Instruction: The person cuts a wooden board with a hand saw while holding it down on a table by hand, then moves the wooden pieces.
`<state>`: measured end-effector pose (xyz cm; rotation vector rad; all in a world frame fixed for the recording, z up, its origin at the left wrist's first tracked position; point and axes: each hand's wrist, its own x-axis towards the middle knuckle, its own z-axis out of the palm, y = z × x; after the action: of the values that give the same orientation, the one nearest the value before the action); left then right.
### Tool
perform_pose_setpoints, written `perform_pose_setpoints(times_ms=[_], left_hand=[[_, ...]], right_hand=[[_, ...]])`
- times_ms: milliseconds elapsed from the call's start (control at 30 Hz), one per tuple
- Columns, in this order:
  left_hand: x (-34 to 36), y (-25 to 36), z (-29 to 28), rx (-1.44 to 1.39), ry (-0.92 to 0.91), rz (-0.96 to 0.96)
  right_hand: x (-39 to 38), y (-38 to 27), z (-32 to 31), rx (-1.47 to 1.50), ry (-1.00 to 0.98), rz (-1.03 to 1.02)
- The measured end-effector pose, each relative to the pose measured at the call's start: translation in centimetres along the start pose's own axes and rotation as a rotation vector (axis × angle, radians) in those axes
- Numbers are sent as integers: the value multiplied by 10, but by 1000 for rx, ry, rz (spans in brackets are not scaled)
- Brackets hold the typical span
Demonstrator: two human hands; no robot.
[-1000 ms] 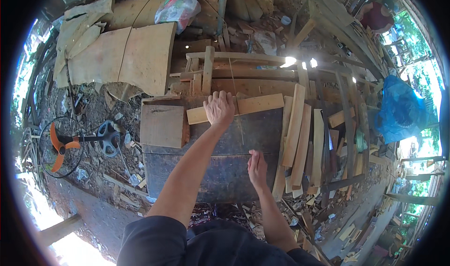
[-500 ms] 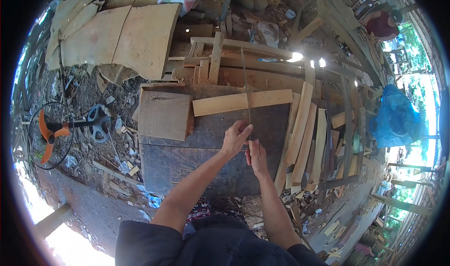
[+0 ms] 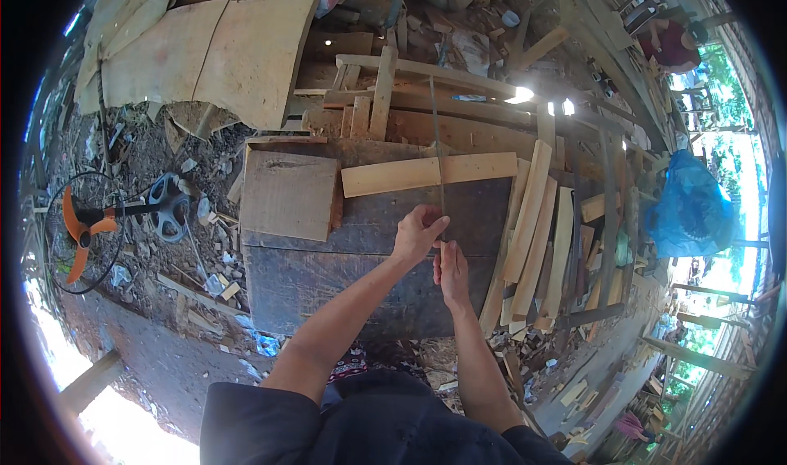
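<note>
Two hands, the left hand (image 3: 418, 234) and the right hand (image 3: 452, 276), are close together over a dark wooden surface (image 3: 352, 289) at the near end of a thin strip (image 3: 437, 129).

The left hand's grip is closed, thumb and fingers pinched about the thin strip; the right hand, just nearer the body, has its fingers bent together, though whether its grip has hold of the strip cannot be told. The thin strip runs away from the hands across a pale wooden slat (image 3: 392, 176), which lies between a wooden block (image 3: 288, 193) at left and a row of boards (image 3: 529, 223) at right.
</note>
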<state>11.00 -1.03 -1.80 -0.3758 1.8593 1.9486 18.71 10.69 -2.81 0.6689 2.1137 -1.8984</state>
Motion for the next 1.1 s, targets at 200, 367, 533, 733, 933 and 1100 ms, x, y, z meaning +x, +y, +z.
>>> perform_pose_setpoints(times_ms=[200,367,533,733,933,1100], left_hand=[[5,-8,-1,48,-21,5],[10,-19,0,-25,-43,-40],[16,-32,2,9,-33,-6],[14,-24,-1,-12,-43,29],[9,-6,-9,-6,-84,-61],[-6,16,-21,260,-42,110]], right_hand=[[2,-2,4,-40,16,1],[4,-2,8,-14,32,-11],[5,-3,11,-38,46,-49],[11,0,17,-37,116,-93],[26,-10,21,-142,169,-221],[24,-21,17,-16,39,-99]])
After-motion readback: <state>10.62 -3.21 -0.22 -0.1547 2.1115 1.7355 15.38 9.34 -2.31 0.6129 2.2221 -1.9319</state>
